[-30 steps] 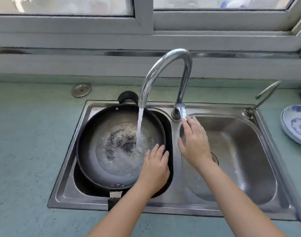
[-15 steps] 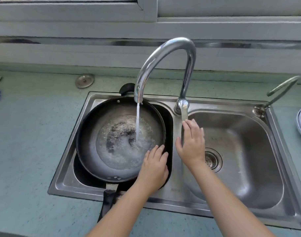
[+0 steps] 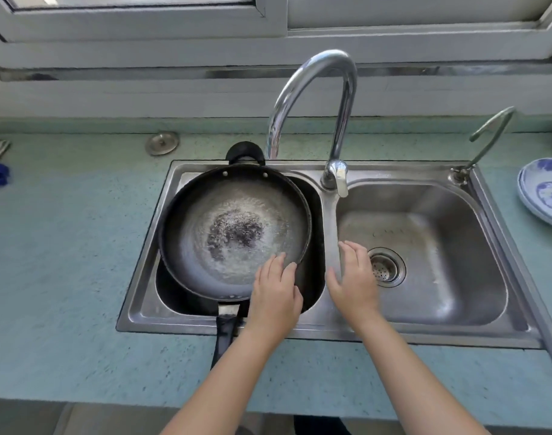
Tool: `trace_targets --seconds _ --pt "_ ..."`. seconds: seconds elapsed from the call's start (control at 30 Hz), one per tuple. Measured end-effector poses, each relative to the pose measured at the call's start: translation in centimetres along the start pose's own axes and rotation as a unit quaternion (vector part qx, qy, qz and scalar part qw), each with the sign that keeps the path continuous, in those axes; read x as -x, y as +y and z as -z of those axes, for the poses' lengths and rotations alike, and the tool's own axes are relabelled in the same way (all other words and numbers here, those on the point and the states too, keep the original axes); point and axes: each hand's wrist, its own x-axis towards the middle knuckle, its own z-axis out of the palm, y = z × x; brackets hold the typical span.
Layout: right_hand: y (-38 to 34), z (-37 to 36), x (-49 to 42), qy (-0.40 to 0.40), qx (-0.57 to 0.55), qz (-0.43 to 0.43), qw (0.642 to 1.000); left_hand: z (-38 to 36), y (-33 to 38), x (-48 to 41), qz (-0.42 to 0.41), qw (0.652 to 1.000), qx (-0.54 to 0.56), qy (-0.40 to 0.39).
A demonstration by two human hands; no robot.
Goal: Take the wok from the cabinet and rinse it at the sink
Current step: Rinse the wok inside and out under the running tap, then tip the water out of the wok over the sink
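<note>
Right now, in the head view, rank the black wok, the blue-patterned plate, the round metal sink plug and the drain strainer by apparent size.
1. Black wok
2. Blue-patterned plate, partly cut off
3. Drain strainer and round metal sink plug: too alike to rank

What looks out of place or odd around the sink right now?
The round black wok sits tilted in the left basin of the steel double sink, its long handle overhanging the front rim. A dark patch marks its centre. Nothing looks spilled.

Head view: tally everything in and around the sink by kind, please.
Woks: 1
Taps: 2, big, small
Sink basins: 2, left, right
Hands: 2, left, right
Plate stacks: 1
Metal discs: 1
Total: 9
</note>
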Motion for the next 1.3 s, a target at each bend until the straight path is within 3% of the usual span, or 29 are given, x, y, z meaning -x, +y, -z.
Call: trace_targets --seconds 0.33,0.57,0.7,0.87,1.03,1.3 --pt "-6.4 -3.2 9.9 -0.092 -0.031 -0.04 0.994 3.6 -5.3 9.7 0.086 0.994 0.067 -0.02" --pt "-9.0 -6.1 13.8 -0.198 -0.142 -0.164 0.956 3.9 -6.1 14.6 0.178 0.974 0.137 -0.033" --pt "-10.1 -7.2 14.4 -0.195 -0.179 -0.218 0.939 3.7 -5.6 15.2 0.255 0.945 0.195 -0.055" --pt "-11.4 -8.0 14.8 -0.208 -0.24 -0.271 0.909 3.2 -5.3 15.6 0.286 0.924 0.243 -0.073" --pt "-12.6 -7.8 14.3 -0.216 -0.293 -0.313 0.877 3.8 -6.2 15.1 0.324 0.871 0.359 -0.085" --pt "-14.1 -7.5 14.2 -0.263 -0.415 -0.313 0.813 4.8 -8.7 15.4 0.345 0.803 0.479 -0.078"
